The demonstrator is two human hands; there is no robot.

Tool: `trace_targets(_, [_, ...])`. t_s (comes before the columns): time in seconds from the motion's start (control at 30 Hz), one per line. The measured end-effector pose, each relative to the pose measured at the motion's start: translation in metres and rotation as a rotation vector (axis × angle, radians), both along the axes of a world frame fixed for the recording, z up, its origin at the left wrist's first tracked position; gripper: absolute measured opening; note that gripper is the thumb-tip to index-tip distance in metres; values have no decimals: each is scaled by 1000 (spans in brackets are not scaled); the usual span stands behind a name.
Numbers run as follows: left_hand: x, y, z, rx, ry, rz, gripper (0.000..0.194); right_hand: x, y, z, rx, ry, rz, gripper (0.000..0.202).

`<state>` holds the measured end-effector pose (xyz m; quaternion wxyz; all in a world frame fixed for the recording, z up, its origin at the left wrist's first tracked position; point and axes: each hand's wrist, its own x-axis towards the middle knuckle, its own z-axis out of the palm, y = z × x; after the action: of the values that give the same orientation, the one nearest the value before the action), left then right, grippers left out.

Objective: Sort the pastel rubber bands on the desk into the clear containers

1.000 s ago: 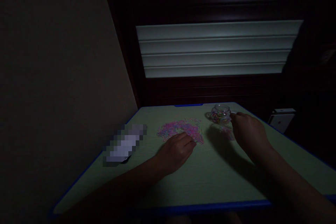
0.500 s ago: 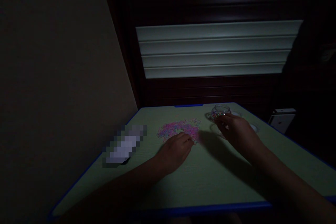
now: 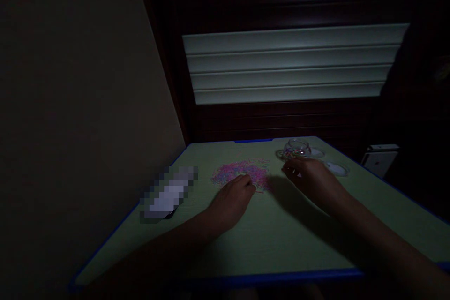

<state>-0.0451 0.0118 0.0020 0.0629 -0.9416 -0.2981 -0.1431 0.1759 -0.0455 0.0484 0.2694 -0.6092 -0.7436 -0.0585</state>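
A low pile of tiny pink, purple and blue pieces (image 3: 242,168), some looking like thin loops, lies on the light green table (image 3: 225,258). My left hand (image 3: 234,200) rests at the pile's near edge, fingers curled together; what they hold, if anything, is hidden. My right hand (image 3: 311,178) hovers right of the pile, thumb and fingers pinched, their contents too dark to make out. Just beyond it stands a clear open jar (image 3: 298,145) with coloured pieces in its bottom.
Two clear round dish-like things, a nearer one (image 3: 336,168) and a farther one (image 3: 316,152), lie right of the jar. A blurred pale flat object (image 3: 168,197) is at the table's left. A wall rises on the left; a white box (image 3: 379,161) stands beyond the right edge.
My right hand has drawn back from the jar, toward me and slightly left, uncovering more of the jar and the round dish-like things. My left hand has barely shifted.
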Motion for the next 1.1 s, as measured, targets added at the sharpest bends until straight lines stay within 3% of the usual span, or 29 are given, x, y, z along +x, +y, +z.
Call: trace_targets(1.1, [5, -1, 2, 188, 180, -74, 11, 1, 2, -2, -27, -15, 1, 20])
